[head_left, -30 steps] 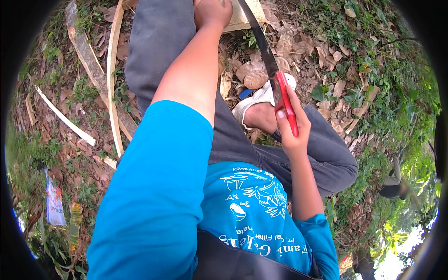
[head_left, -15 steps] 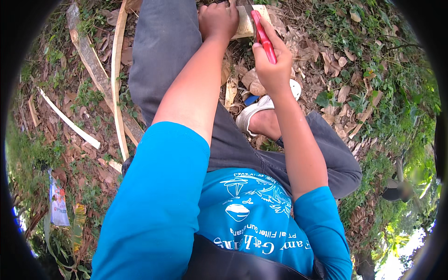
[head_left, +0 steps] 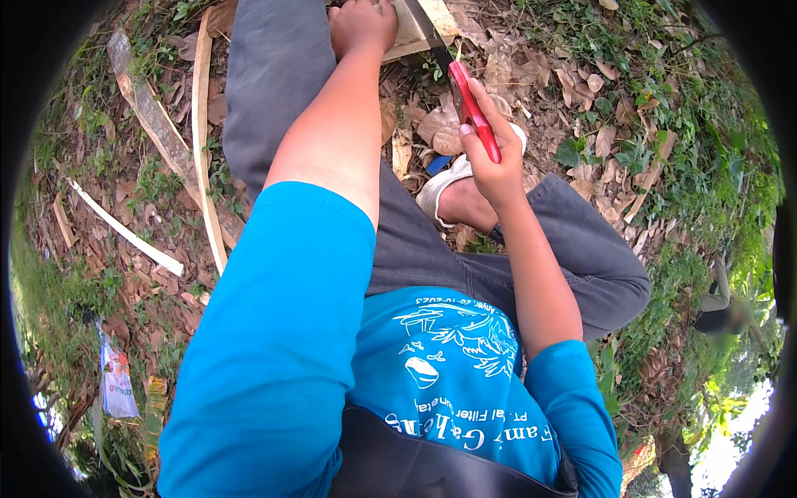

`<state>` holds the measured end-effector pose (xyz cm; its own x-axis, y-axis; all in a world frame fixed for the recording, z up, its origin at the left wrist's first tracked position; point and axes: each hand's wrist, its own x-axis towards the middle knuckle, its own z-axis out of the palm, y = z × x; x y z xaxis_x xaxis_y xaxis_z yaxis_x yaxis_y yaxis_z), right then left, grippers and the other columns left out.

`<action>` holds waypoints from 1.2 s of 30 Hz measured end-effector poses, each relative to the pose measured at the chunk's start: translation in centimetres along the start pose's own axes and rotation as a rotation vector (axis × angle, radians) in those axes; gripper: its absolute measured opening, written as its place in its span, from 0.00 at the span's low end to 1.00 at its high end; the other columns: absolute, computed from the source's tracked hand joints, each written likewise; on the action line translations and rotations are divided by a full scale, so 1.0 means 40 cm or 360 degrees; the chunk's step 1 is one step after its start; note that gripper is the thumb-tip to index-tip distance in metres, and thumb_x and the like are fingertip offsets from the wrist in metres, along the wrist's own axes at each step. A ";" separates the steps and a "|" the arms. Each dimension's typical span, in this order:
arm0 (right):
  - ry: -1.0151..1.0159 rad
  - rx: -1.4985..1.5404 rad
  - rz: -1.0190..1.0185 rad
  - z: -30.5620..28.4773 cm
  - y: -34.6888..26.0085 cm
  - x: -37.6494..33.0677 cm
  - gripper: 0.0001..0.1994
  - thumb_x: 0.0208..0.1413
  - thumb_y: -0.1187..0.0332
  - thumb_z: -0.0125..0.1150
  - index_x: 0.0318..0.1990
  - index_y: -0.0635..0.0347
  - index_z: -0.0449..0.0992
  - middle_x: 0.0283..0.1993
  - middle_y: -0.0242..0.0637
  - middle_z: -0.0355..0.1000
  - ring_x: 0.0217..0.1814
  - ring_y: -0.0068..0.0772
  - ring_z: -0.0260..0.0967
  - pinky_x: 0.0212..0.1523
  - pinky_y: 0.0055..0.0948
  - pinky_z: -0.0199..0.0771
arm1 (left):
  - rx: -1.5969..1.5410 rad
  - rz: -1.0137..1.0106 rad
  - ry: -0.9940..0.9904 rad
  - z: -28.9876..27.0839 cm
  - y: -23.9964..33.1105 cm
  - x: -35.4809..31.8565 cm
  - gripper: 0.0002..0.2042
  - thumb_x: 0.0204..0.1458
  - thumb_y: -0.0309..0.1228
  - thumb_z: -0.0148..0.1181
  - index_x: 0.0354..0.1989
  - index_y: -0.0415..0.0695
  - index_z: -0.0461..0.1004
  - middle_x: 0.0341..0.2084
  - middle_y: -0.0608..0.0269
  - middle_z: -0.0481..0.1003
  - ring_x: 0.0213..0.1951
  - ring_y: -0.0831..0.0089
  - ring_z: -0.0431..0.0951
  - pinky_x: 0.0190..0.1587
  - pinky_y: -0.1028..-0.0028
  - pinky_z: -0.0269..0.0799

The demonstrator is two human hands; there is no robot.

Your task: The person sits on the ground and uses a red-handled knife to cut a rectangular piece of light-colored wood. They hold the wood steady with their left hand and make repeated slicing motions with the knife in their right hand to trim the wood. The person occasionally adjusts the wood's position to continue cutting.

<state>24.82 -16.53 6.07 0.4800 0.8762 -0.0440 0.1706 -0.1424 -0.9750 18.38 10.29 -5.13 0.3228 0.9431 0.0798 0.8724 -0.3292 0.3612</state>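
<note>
My right hand (head_left: 496, 162) is closed round the red handle (head_left: 476, 112) of a handsaw, forefinger and thumb along it. The saw's dark blade (head_left: 428, 26) points away and slants left, over a pale piece of wood (head_left: 413, 35) at the top edge. My left hand (head_left: 364, 28), fingers curled, presses on the left part of that wood, next to my outstretched left leg (head_left: 278, 100). The far ends of the blade and wood are cut off by the frame, and the left fingertips are mostly hidden.
Long wooden strips (head_left: 202, 133) and a rough branch (head_left: 158, 116) lie left of my leg, with a thin pale strip (head_left: 124, 226) farther out. My shoe (head_left: 448, 183) sits near the saw handle. A printed plastic sack (head_left: 118, 378) is at lower left. Dry leaves (head_left: 573, 83) cover the ground.
My right hand has drawn the saw back toward me, so more of its blade shows beyond the handle. My left hand and the wood sit slightly higher and farther left in view.
</note>
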 end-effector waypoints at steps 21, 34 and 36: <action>0.0123 0.0237 0.0088 0.066 -0.038 0.088 0.30 0.60 0.79 0.55 0.72 0.58 0.67 0.61 0.38 0.76 0.51 0.17 0.73 0.53 0.18 0.70 | 0.0125 -0.0061 -0.0669 -0.007 -0.025 0.121 0.30 0.63 0.57 0.40 0.62 0.55 0.78 0.58 0.51 0.78 0.63 0.51 0.75 0.68 0.51 0.61; 0.0176 0.0145 0.0122 0.080 -0.085 0.047 0.29 0.60 0.78 0.55 0.71 0.61 0.68 0.65 0.48 0.74 0.64 0.27 0.71 0.63 0.24 0.67 | 0.0267 0.0247 -0.0365 -0.015 -0.006 0.065 0.26 0.60 0.45 0.38 0.52 0.43 0.80 0.52 0.49 0.80 0.56 0.51 0.78 0.61 0.53 0.68; 0.0162 0.0103 0.0169 0.073 -0.116 0.005 0.29 0.61 0.79 0.54 0.71 0.62 0.67 0.66 0.49 0.73 0.65 0.28 0.70 0.64 0.25 0.66 | 0.0258 0.0242 -0.0361 -0.014 -0.014 0.066 0.27 0.59 0.46 0.38 0.53 0.43 0.80 0.52 0.49 0.80 0.56 0.51 0.78 0.61 0.53 0.68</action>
<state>21.62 -14.34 9.95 0.5775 0.8063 -0.1283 0.0603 -0.1988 -0.9782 18.56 12.99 -4.60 0.5115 0.8541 -0.0943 0.8493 -0.4859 0.2065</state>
